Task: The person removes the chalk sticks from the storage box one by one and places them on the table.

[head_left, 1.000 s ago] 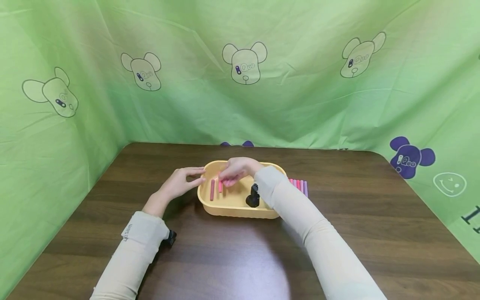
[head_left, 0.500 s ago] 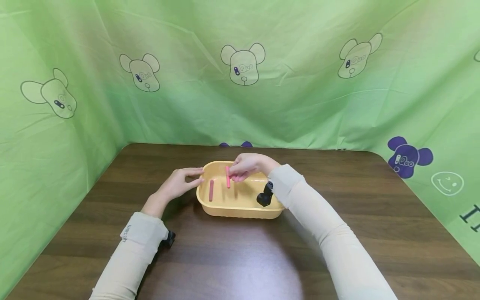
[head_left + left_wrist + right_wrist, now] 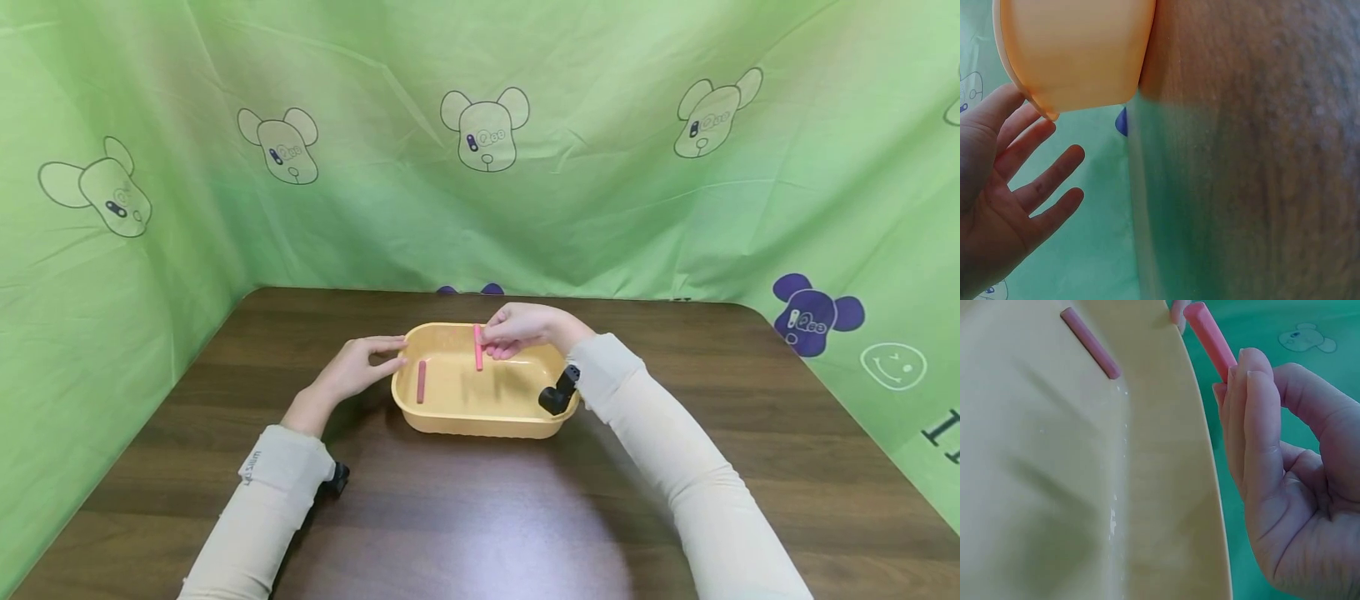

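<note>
A bright pink stick (image 3: 478, 347) is pinched upright between the thumb and fingers of my right hand (image 3: 517, 330), above the back half of the yellow tub (image 3: 487, 425). Its far end points away from the fingers in the right wrist view. On the tub's floor at the left lies a darker, dusty-pink stick (image 3: 421, 382). My left hand (image 3: 352, 367) is at the tub's left end, its fingertips and thumb touching the rim. Spread, nearly straight fingers (image 3: 1050, 181) show in the left wrist view.
The tub stands on a dark wooden table (image 3: 450, 517). A green printed cloth (image 3: 360, 225) hangs behind and at both sides. Black wrist cameras sit on both cuffs, the right one (image 3: 558, 392) over the tub's right end.
My right hand has lifted the bright pink stick from the tub's floor and carried it right. My left hand stays at the rim. Several sticks right of the tub are now hidden.
</note>
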A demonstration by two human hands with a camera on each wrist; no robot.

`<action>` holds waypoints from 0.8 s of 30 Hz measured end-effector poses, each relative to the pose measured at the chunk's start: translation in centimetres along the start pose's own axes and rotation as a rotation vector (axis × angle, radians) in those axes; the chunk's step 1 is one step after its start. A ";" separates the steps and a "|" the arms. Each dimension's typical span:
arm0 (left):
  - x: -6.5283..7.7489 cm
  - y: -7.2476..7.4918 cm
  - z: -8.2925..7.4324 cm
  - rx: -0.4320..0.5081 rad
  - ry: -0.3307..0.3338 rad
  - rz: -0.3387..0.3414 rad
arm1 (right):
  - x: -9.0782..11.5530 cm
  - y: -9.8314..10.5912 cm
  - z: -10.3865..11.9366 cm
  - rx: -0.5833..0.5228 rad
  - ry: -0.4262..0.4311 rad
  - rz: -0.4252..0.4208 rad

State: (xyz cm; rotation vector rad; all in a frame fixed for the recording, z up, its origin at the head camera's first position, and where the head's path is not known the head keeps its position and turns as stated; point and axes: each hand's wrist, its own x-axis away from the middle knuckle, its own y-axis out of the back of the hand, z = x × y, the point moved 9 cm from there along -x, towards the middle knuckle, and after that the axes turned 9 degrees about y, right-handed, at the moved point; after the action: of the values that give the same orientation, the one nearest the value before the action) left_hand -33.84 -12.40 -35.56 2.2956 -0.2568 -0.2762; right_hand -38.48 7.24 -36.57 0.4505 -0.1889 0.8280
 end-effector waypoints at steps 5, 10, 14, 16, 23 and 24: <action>0.0 0.0 0.1 0.000 0.003 0.000 | 1.2 0.5 -0.2 -0.004 0.014 -0.010; 0.0 -0.1 0.2 -0.007 0.002 0.000 | 2.2 1.0 -0.5 -0.010 0.029 -0.020; 0.0 -0.1 0.2 -0.007 -0.002 -0.001 | 2.9 1.4 -0.9 -0.006 0.040 -0.028; 0.1 -0.1 0.2 -0.005 -0.003 -0.001 | 3.4 1.7 -1.2 -0.004 0.038 -0.035; 0.0 -0.1 0.2 -0.002 -0.005 -0.004 | 5.0 2.7 -2.1 -0.001 0.042 -0.079; 0.0 -0.1 0.2 -0.003 -0.005 -0.004 | 5.2 2.9 -2.2 -0.001 0.045 -0.083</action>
State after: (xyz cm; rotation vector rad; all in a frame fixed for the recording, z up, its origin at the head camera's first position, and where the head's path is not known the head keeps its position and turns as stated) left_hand -33.87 -12.52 -35.78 2.2933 -0.2546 -0.2847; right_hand -37.14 13.44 -35.92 0.4356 -0.1284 0.7554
